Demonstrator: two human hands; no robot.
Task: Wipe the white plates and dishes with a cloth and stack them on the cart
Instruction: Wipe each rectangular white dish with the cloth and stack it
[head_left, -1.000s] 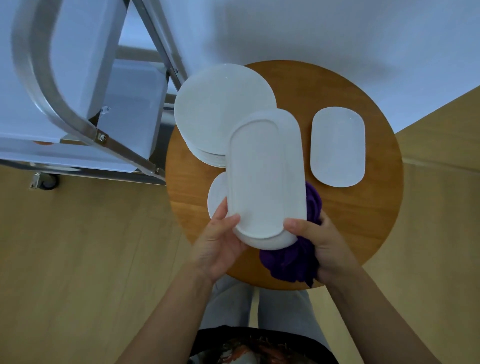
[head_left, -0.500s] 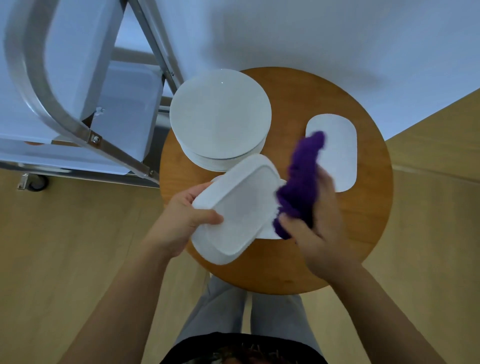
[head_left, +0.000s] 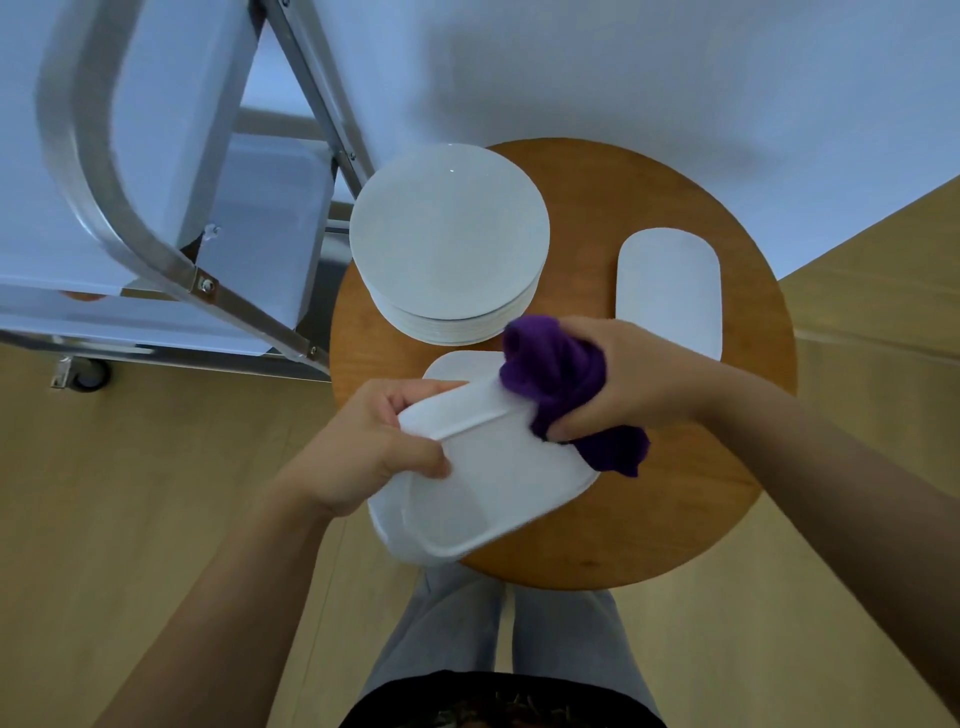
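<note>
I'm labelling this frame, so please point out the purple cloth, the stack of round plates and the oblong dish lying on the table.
purple cloth (head_left: 558, 371), head view, bunched middle.
stack of round plates (head_left: 449, 234), head view, top plate's face.
oblong dish (head_left: 670, 288), head view, flat centre.

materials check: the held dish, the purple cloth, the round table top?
Oblong dish: smooth white, evenly glossy, moulded rim; looks like glazed ceramic, melamine possible.
Purple cloth: soft, fuzzy bunched folds; looks like microfibre or fleece.
Round table top: warm brown, faint grain streaks, satin sheen; likely lacquered wood or veneer.
</note>
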